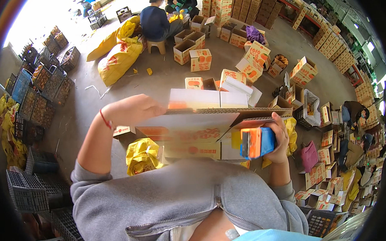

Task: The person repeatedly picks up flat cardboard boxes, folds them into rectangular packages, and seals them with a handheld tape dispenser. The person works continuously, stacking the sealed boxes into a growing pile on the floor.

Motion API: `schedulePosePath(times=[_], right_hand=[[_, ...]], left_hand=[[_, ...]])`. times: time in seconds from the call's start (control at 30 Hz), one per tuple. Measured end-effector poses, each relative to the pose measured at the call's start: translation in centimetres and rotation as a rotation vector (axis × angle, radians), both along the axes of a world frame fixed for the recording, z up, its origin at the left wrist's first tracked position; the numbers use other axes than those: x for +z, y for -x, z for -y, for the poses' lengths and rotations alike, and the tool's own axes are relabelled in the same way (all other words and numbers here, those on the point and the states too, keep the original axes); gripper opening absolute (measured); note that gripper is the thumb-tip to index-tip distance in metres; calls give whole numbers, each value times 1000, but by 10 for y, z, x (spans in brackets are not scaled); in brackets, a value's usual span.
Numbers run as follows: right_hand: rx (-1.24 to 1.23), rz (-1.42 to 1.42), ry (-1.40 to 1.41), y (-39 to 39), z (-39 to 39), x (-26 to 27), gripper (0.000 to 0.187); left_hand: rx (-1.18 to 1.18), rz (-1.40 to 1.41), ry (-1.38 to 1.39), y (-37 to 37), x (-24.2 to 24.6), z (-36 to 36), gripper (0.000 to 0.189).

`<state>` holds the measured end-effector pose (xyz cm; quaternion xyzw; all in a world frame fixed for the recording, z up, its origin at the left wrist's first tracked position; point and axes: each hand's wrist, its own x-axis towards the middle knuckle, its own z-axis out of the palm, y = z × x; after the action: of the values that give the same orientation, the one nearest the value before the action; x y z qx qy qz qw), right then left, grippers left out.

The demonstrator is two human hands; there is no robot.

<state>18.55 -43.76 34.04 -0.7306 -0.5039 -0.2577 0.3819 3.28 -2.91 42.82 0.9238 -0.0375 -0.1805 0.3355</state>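
A printed cardboard carton [187, 133] is held in front of my chest, its corrugated edge running across the view. My left hand [136, 106] grips the carton's left end, with the fingers partly hidden behind the board. A red cord circles that wrist. At the carton's right end, my right hand [279, 137] is wrapped around a blue and orange tool, apparently a packing-tape dispenser [258, 142]. Its fingertips also reach up to the cardboard edge. Below the carton on the left lies a crumpled yellow plastic bag [143, 156].
Several open cartons [190, 48] stand on the floor ahead. Two people [158, 23] sit beyond, beside full yellow sacks [122, 60]. Black plastic crates [39, 104] line the left. On the right are a lined basket [309, 110], a pink stool or bag [309, 155] and more people.
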Motion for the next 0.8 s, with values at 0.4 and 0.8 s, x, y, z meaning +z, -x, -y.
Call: schedulePosePath(times=[0.4, 0.8], right_hand=[[421, -1054, 103, -16, 24, 91, 74], [1005, -1518, 156, -69, -72, -9, 71]], left_hand=[[-150, 31, -507, 5, 33, 17, 47], [256, 806, -77, 17, -23, 31, 54]])
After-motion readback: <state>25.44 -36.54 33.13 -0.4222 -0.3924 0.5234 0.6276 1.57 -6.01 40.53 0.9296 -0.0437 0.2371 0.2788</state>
